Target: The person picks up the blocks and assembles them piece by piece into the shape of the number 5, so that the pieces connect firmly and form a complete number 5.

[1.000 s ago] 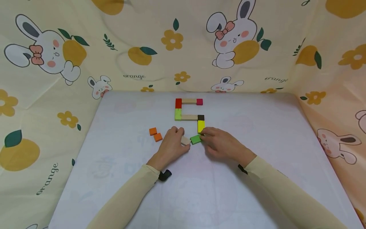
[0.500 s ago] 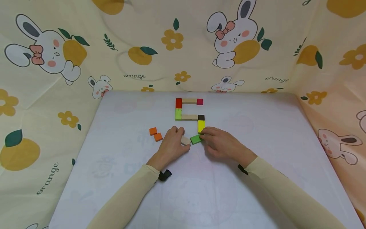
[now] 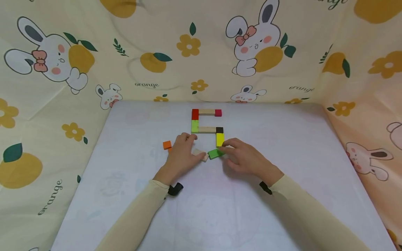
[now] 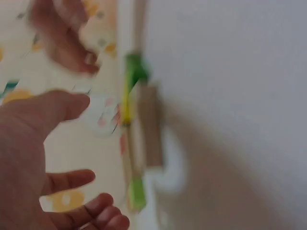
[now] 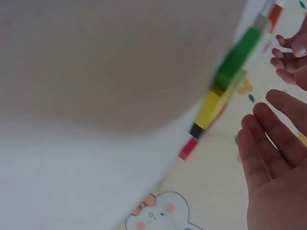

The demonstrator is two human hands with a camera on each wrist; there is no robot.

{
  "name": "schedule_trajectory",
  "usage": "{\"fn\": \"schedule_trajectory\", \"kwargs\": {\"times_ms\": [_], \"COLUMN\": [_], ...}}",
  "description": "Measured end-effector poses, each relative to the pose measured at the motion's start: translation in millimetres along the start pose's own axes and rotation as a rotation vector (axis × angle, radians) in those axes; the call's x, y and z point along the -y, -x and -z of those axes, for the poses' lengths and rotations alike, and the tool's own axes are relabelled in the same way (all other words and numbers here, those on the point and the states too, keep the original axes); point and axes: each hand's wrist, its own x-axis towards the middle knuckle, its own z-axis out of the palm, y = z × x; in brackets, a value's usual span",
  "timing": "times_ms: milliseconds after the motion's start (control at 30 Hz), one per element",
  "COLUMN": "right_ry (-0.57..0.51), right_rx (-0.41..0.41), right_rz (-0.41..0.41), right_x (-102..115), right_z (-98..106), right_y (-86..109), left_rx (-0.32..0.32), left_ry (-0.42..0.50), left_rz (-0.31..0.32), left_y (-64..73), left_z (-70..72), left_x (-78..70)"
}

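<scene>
My left hand (image 3: pixel 180 153) hovers over a plain wooden block (image 3: pixel 205 157), thumb and fingers spread; in the left wrist view nothing lies between them, beside the blurred wooden block (image 4: pixel 152 127). A green block (image 3: pixel 215 153) lies at a slant, close to that block's right end. My right hand (image 3: pixel 248 157) is at the green block's right end, its fingers extended and apart from the green block (image 5: pixel 238 57) in the right wrist view. Just above the green block stands a yellow block (image 3: pixel 220 139), in line with a black one (image 3: pixel 219 130).
A row of blocks continues from the black one: wooden (image 3: pixel 207 130), light green (image 3: pixel 194 126), red (image 3: pixel 195 114), wooden (image 3: pixel 206 112) and pink-red (image 3: pixel 218 112). Left of my left hand lies an orange block (image 3: pixel 167 145), a second mostly hidden. Patterned cloth (image 3: pixel 157 42) walls surround the table.
My left hand has let go of the wooden block and moved left and slightly up, now covering most of the second orange block. The right hand's fingers have loosened off the green block.
</scene>
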Motion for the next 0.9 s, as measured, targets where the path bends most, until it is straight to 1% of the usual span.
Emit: {"fn": "schedule_trajectory", "kwargs": {"times_ms": [67,100,167,267,333,367,433,533,633,767,900], "right_ry": [-0.017,-0.031,-0.059,-0.093,-0.095,-0.091,-0.077,-0.045,-0.027,-0.034,-0.05], "right_rx": [-0.005,-0.01,-0.026,-0.045,-0.044,-0.041,-0.027,-0.007,0.007,0.033,0.055], "right_rz": [-0.029,-0.041,-0.052,-0.031,0.0,0.018,0.049,0.068,0.061,0.036,0.02], "right_x": [5.3,8.4,14.5,24.4,29.3,31.1,33.2,34.0,33.6,33.6,35.3], "right_z": [2.8,3.5,2.5,-2.7,-7.5,-9.9,-14.6,-19.3,-21.4,-23.8,-25.6], "right_y": [0.4,-0.2,-2.5,-8.0,-11.6,-13.1,-15.5,-16.6,-16.1,-16.0,-17.3], "left_rx": [-0.036,-0.052,-0.081,-0.1,-0.094,-0.084,-0.056,-0.01,0.02,0.024,0.022], "left_ry": [0.046,0.058,0.077,0.066,0.056,0.048,0.042,0.038,0.035,0.016,-0.005], "left_rz": [0.024,0.032,0.067,0.146,0.195,0.212,0.229,0.228,0.212,0.198,0.195], "left_y": [0.5,0.5,1.6,4.1,5.2,5.2,3.7,-0.5,-4.5,-7.3,-8.3], "left_z": [16.5,25.4,43.6,65.6,74.1,75.9,75.2,66.9,57.4,50.6,49.9], "left_x": [12.5,21.3,39.6,65.3,76.1,79.8,83.8,84.5,81.8,78.5,78.2]}}
